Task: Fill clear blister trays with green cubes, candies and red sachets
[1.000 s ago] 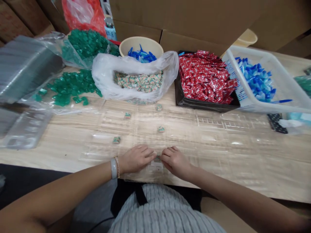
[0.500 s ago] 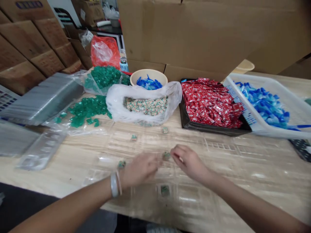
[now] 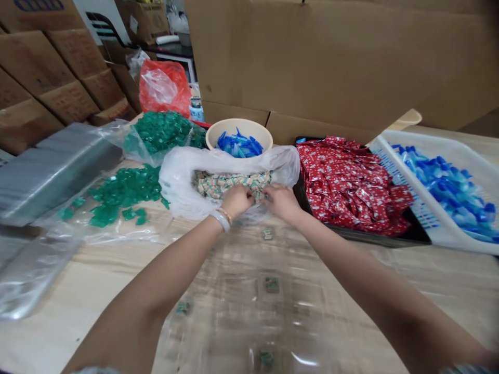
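My left hand (image 3: 237,201) is at the front rim of a white plastic bag (image 3: 177,179), its fingers pinched over small green-and-beige packets (image 3: 222,182). Beside it, my right hand (image 3: 281,201) reaches over the bag's right front part with its fingers bent together. What either hand grips is too small to make out. Clear plastic trays (image 3: 234,291) cover the table in front of the bag. Single small packets lie on them, one (image 3: 267,234) just below my hands, another (image 3: 272,284) nearer to me.
Green packets (image 3: 125,192) lie at left beside plastic sleeves (image 3: 58,166). A bowl (image 3: 211,136) of blue pieces stands behind the bag. At right are a black tray (image 3: 351,234) of red packets and a white basket (image 3: 468,156) with blue pieces. Cardboard (image 3: 331,62) stands behind.
Both hands have moved forward from above the clear trays to the packets in the white bag. The view has shifted, and the bag and containers appear larger.
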{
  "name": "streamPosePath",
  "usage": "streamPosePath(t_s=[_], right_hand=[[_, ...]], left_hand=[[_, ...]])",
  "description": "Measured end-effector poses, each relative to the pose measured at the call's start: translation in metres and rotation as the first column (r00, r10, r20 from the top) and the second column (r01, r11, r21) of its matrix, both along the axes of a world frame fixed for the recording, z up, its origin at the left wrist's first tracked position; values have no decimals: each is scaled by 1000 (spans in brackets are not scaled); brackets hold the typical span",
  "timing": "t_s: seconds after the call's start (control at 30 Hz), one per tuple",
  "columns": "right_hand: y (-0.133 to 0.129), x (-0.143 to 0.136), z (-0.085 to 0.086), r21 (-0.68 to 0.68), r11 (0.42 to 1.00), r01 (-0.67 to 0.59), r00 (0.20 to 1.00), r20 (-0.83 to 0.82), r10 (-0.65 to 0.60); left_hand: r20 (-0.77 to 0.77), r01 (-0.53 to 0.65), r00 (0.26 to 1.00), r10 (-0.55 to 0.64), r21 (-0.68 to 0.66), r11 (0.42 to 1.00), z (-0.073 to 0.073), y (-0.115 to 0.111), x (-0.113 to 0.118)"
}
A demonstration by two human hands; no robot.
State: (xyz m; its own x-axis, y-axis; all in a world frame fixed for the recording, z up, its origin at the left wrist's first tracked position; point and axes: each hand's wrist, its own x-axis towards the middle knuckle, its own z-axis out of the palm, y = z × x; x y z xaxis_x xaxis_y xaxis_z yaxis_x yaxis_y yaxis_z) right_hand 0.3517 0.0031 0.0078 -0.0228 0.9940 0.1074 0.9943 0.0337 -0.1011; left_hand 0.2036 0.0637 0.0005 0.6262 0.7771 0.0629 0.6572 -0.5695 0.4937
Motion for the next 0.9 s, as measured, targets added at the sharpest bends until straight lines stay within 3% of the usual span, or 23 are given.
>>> streamPosePath(t_s=[0.1, 0.3, 0.5, 0.7, 0.9], right_hand=[[1, 8, -2, -16, 1000, -4, 998, -61, 3], [4, 16, -5, 3, 999, -40, 990, -139, 40], [5, 18, -8, 75, 997, -25, 960, -278, 45], [-2, 22, -2, 151, 988, 37, 944, -331, 16], [7, 16, -4, 156, 986, -65, 913, -390, 122]], left_hand=[[59, 1, 998, 4, -91, 996, -2, -1, 9], [118, -10, 993, 25, -123, 992, -4, -5, 18], [82, 6, 997, 0, -77, 997, -13, -5, 24], [171, 28, 985, -20, -45, 999, -10, -1, 21], [166, 54, 985, -54, 5, 999, -3, 15, 15]])
